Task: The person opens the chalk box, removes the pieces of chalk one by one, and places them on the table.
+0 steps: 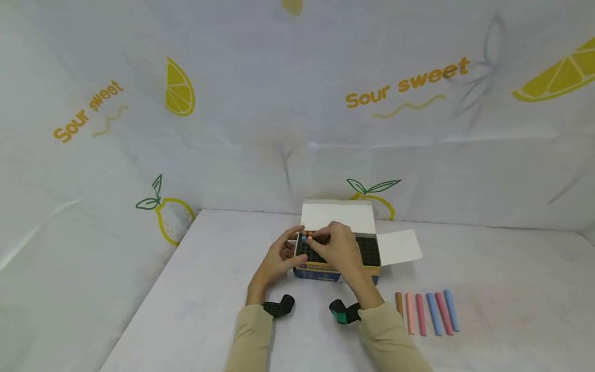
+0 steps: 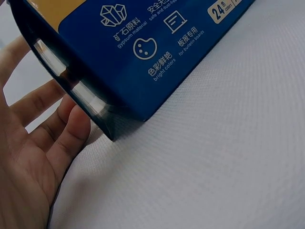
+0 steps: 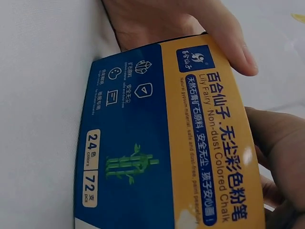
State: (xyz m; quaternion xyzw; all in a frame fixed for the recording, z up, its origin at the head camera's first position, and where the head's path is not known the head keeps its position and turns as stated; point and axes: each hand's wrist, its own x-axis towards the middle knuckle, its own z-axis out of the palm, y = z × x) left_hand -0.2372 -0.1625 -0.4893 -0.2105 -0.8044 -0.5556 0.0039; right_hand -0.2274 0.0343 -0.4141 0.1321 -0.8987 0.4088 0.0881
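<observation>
An open blue and yellow chalk box (image 1: 325, 271) stands on the white table, its black tray of holes mostly bare. Orange and blue chalk ends (image 1: 307, 237) show in the tray's back left corner. My left hand (image 1: 278, 258) holds the box's left end, with fingers (image 2: 57, 138) along its side and the thumb (image 3: 233, 45) over the edge. My right hand (image 1: 337, 248) reaches over the tray, its curled fingertips pinching a chalk stick at that corner. The box's printed face (image 3: 157, 157) fills the right wrist view, and its blue side (image 2: 143, 57) shows in the left wrist view.
Several coloured chalk sticks (image 1: 427, 312) lie in a row on the table to the right of the box. The box's white lid (image 1: 338, 217) stands up behind, and a side flap (image 1: 400, 247) sticks out right. A lemon-print cloth backdrop (image 1: 297, 103) walls the table.
</observation>
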